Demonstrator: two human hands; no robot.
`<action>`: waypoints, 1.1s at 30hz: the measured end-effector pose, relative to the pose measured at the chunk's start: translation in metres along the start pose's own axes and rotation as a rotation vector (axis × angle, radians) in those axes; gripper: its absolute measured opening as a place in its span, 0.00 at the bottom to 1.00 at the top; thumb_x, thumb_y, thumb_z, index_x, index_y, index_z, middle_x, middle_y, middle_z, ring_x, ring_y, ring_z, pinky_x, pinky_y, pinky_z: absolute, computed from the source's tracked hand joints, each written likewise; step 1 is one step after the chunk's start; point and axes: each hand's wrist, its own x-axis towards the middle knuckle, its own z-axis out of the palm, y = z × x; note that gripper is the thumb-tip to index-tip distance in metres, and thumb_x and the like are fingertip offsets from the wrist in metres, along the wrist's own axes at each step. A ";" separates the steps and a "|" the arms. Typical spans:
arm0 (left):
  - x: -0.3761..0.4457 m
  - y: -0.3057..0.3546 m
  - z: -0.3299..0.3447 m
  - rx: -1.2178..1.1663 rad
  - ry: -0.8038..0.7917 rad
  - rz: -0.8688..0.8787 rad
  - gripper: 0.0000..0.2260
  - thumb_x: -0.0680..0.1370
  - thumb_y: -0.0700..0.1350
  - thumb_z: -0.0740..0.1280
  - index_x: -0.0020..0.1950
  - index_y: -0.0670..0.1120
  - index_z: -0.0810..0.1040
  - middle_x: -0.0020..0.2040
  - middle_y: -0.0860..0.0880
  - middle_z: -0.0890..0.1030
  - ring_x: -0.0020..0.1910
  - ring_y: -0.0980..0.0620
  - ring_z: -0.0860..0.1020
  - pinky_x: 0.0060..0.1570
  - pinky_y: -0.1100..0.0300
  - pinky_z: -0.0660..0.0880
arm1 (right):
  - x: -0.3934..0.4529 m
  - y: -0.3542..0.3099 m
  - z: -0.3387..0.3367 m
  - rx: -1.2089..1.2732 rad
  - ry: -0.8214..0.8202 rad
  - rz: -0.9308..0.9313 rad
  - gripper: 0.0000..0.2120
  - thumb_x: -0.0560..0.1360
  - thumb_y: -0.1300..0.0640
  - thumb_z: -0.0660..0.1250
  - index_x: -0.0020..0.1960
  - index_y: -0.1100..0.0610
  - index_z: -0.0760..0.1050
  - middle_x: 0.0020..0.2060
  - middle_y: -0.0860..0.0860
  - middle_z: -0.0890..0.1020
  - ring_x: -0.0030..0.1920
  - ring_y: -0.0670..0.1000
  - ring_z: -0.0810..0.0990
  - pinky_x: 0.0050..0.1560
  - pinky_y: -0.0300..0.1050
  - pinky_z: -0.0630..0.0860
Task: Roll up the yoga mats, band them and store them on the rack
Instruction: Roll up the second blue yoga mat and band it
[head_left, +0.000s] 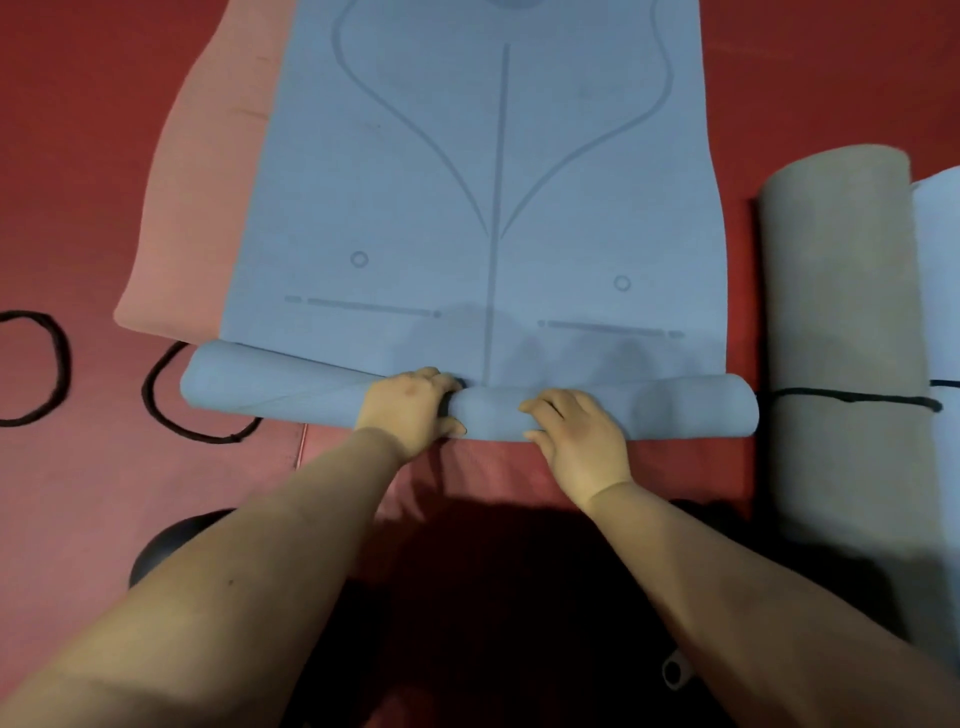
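Observation:
A blue yoga mat (483, 171) with printed lines lies flat ahead of me, its near end wound into a roll (291, 387) across the view. My left hand (410, 408) grips the roll near its middle, fingers curled over the top. My right hand (576, 434) lies on the roll just to the right, fingers curved over it. A pink mat (202, 218) lies flat under the blue one, showing on the left. At the right, a rolled grey mat (841, 312) is bound by a black band (852, 399).
Two loose black bands lie on the red floor at the left, one (31, 369) at the frame edge and one (171, 410) beside the roll's left end. A pale blue rolled mat (943, 291) sits beyond the grey one. My dark-clothed knees are below.

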 end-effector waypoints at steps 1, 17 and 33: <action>-0.005 -0.002 0.007 0.010 0.106 0.061 0.23 0.71 0.53 0.72 0.64 0.51 0.75 0.59 0.50 0.77 0.57 0.46 0.77 0.51 0.56 0.72 | 0.002 0.001 -0.001 0.028 -0.025 0.010 0.18 0.58 0.62 0.81 0.46 0.56 0.81 0.40 0.50 0.80 0.40 0.54 0.79 0.32 0.43 0.78; 0.015 -0.022 0.022 -0.092 0.310 0.229 0.20 0.68 0.56 0.69 0.57 0.48 0.81 0.49 0.49 0.81 0.46 0.46 0.77 0.50 0.57 0.73 | 0.017 0.007 0.005 0.007 0.079 0.054 0.17 0.64 0.50 0.75 0.51 0.55 0.81 0.45 0.52 0.79 0.49 0.52 0.71 0.52 0.48 0.71; 0.043 -0.013 0.017 -0.193 0.460 0.191 0.19 0.73 0.54 0.61 0.56 0.46 0.81 0.52 0.47 0.80 0.53 0.50 0.71 0.56 0.57 0.65 | 0.064 0.016 0.001 0.116 0.080 0.168 0.20 0.67 0.40 0.68 0.54 0.51 0.80 0.51 0.50 0.78 0.56 0.51 0.72 0.62 0.42 0.60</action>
